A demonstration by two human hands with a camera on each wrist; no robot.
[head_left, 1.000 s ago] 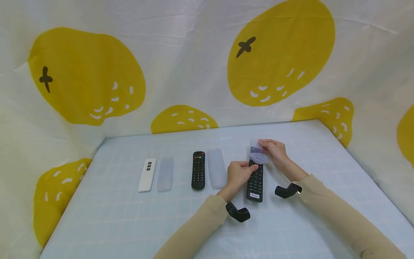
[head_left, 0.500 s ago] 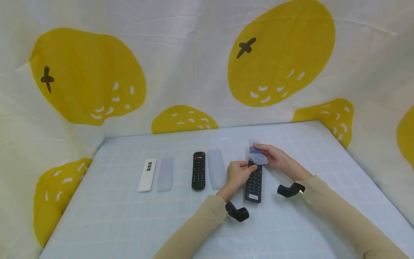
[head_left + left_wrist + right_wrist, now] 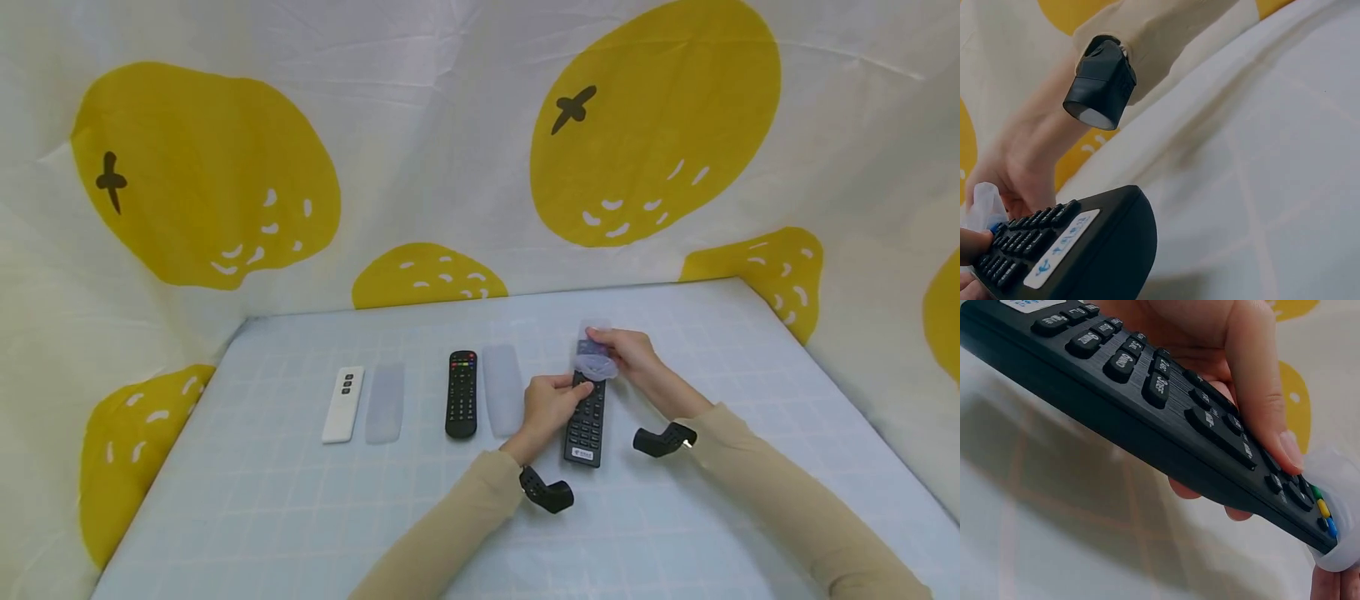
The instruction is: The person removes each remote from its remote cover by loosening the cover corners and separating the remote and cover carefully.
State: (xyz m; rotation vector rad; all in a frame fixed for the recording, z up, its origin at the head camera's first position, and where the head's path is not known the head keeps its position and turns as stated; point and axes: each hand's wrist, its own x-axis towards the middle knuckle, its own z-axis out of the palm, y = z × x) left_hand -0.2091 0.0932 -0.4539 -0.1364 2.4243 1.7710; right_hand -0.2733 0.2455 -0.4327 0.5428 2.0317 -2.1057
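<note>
My left hand [image 3: 547, 406] grips a black remote control [image 3: 585, 433] around its middle, thumb on the buttons and fingertips under its edge. A translucent silicone sleeve [image 3: 596, 367], bunched in a rolled ring, covers the remote's far end. At that end my right hand [image 3: 630, 354] pinches the sleeve. In the right wrist view the sleeve [image 3: 1341, 512] sits around the remote's tip, just past the coloured buttons. The left wrist view shows the remote's near end with its white label [image 3: 1063, 249], tilted and raised over the cloth.
Left of the hands lie a flat translucent sleeve [image 3: 502, 390] and a second black remote [image 3: 461, 396]. Farther left are another translucent sleeve [image 3: 386, 403] and a white remote [image 3: 343, 405]. A pale checked cloth [image 3: 300, 508] covers the table, with a fruit-print curtain [image 3: 450, 125] behind.
The remote's near end has swung slightly left. My right hand went lower along the sleeve, then back up a little, still at the far end. The left hand keeps its hold.
</note>
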